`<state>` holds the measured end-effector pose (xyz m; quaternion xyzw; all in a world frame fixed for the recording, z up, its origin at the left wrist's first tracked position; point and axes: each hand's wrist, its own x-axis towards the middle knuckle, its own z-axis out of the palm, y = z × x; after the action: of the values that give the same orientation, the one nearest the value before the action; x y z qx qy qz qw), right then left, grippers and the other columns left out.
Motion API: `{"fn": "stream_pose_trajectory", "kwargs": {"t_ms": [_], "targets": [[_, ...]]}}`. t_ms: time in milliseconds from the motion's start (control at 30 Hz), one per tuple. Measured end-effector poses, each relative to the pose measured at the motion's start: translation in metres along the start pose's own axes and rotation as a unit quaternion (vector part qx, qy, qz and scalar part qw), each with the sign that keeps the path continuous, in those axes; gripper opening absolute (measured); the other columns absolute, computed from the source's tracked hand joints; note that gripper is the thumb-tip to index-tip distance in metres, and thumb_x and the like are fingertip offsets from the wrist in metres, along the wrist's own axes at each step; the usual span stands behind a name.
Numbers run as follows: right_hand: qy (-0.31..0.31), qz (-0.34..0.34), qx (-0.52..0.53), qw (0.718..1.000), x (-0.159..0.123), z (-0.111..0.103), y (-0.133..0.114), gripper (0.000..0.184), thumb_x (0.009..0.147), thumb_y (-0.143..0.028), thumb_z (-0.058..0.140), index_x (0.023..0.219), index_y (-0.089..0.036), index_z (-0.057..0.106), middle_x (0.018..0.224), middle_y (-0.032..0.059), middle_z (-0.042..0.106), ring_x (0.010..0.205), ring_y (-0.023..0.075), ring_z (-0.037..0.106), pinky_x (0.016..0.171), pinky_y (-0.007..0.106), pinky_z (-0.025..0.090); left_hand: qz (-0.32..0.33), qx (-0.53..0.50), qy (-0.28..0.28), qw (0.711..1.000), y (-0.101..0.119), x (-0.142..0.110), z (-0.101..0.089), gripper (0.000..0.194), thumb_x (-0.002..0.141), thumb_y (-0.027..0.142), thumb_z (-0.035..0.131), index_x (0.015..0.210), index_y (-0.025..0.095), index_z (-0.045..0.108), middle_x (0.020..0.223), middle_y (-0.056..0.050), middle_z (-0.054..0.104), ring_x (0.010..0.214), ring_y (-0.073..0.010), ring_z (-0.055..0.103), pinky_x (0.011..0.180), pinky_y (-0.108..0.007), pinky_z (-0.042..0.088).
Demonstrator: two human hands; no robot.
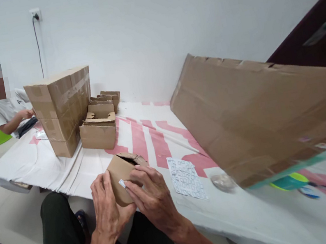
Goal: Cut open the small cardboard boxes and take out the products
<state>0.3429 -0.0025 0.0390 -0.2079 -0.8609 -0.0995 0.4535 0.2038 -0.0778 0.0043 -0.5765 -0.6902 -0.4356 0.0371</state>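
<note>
A small brown cardboard box (116,173) is held above the near edge of the table, tilted, its top flaps partly raised. My left hand (106,204) grips its left side, thumb beneath it. On the front face is a small white label (122,183) with a dark border. My right hand (151,192) wraps the box's right side, its thumb and fingertips at the label's edge. Whether the label is fully stuck down, I cannot tell. To the right on the table lies a sheet of labels (186,178) with several blue-edged rectangles.
Taped cartons (64,109) stand stacked at the left, beside open cardboard boxes (99,134). A large cardboard sheet or carton (259,118) leans over the right side. A tape roll (223,182) lies below it. Another person (5,111) sits at the far left.
</note>
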Motion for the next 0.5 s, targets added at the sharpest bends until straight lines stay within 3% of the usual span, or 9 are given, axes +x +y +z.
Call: {"fn": "stream_pose_trajectory", "kwargs": {"t_ms": [233, 500], "targets": [[-0.033, -0.035, 0.001, 0.999, 0.013, -0.004, 0.006, 0.018, 0.099, -0.01, 0.063, 0.088, -0.021, 0.072, 0.103, 0.0087, 0.07, 0.12, 0.0258, 0.061, 0.096, 0.042, 0.054, -0.009, 0.003, -0.013, 1.0, 0.001, -0.001, -0.001, 0.106, 0.072, 0.022, 0.081, 0.163, 0.02, 0.027, 0.144, -0.02, 0.047, 0.131, -0.0405, 0.048, 0.11, -0.06, 0.048], [-0.091, -0.094, 0.021, 0.991, 0.027, -0.005, 0.019, 0.022, 0.097, -0.007, 0.062, 0.083, -0.021, 0.071, 0.095, 0.0074, 0.067, 0.111, 0.025, 0.058, 0.101, 0.043, 0.05, 0.004, 0.011, -0.009, 1.0, -0.002, -0.002, 0.001, 0.111, 0.07, 0.025, 0.085, 0.163, 0.02, 0.024, 0.144, -0.019, 0.047, 0.132, -0.0413, 0.049, 0.111, -0.061, 0.047]]}}
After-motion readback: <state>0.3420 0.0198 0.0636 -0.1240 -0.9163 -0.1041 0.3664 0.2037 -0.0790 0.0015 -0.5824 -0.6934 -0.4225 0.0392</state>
